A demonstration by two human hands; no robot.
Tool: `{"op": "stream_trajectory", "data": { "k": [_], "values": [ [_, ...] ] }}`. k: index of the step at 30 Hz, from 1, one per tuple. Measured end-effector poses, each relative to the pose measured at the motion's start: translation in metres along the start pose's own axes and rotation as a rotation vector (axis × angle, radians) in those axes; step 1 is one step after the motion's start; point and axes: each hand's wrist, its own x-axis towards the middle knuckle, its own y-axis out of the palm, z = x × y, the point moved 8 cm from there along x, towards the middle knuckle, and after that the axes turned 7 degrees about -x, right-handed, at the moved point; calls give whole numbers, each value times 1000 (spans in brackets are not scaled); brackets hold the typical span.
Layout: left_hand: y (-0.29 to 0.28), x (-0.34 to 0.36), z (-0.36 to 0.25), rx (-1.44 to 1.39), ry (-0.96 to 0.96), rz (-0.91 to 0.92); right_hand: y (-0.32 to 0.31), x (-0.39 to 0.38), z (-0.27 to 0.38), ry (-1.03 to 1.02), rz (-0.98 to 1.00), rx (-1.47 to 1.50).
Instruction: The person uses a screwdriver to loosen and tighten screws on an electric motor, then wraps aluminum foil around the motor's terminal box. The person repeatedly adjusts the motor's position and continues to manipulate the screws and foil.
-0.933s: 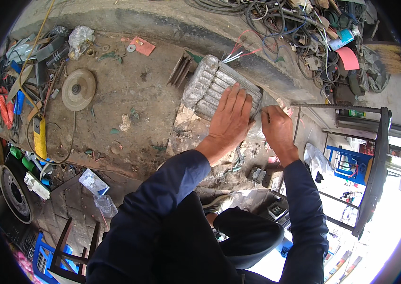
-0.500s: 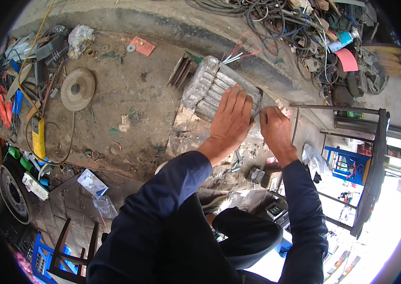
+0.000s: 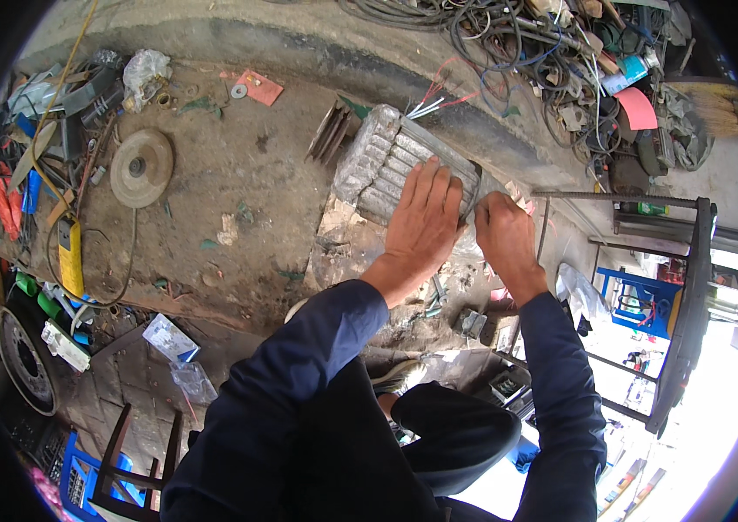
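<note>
A grey, finned metal motor housing (image 3: 365, 174) lies on its side on the dirty surface in front of me. Across its fins my left hand (image 3: 417, 217) rests flat with fingers stretched out, pressing on top. At the housing's right end my right hand (image 3: 506, 239) is closed, its fingertips curled against the edge. What those fingers pinch, if anything, is hidden behind them. White and red wires (image 3: 434, 103) stick out beyond the housing's far side. Left of the housing stands a rusty stack of metal plates (image 3: 331, 132).
A round disc (image 3: 143, 168) and a yellow control box (image 3: 70, 257) on a cable lie to the left. Tangled cables (image 3: 508, 52) and scrap fill the far right. On the right stands a dark metal frame (image 3: 695, 304); a wheel rim (image 3: 28, 358) is at lower left.
My right hand has shifted very slightly left along the housing's end. The left hand stays flat in the same place on the fins.
</note>
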Motion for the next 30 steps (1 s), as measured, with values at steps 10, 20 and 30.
{"op": "stream_trajectory", "data": {
  "k": [10,20,30],
  "values": [
    [1,-1,0,-2,9,-6,-1,0,0,11,-10,26],
    [2,-1,1,6,13,-6,2,6,1,10,68,-39],
    [1,-1,1,-28,0,1,19,8,-21,-44,139,-227]
  ]
}}
